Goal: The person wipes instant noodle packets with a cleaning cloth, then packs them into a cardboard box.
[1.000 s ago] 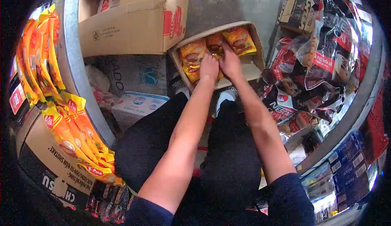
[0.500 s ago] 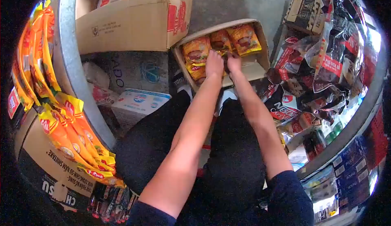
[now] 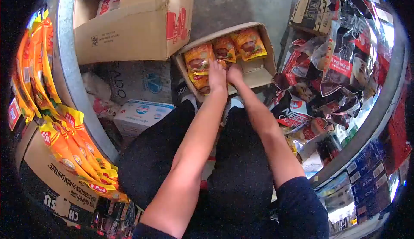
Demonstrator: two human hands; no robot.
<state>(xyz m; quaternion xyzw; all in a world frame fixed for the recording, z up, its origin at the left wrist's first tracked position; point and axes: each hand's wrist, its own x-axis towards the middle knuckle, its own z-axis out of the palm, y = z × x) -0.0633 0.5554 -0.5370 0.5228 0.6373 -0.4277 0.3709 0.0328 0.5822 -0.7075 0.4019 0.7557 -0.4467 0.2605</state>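
Against grey floor [image 3: 235, 4], the packet carton [image 3: 258, 70] slants lengthwise up rightward

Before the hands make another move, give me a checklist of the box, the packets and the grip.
1. Box open at the top: ok.
2. Orange packets inside the box walls: ok, those that show lie within them.
3. Box filled across: not ok, a bare patch of its bottom shows to the right of the hands.
4. Both hands at the box: ok, left hand and right hand are side by side over its near part.
5. Right hand's grip: cannot tell, its fingertips are hidden.
6. Big carton clear of the box: cannot tell, their edges meet in this view.
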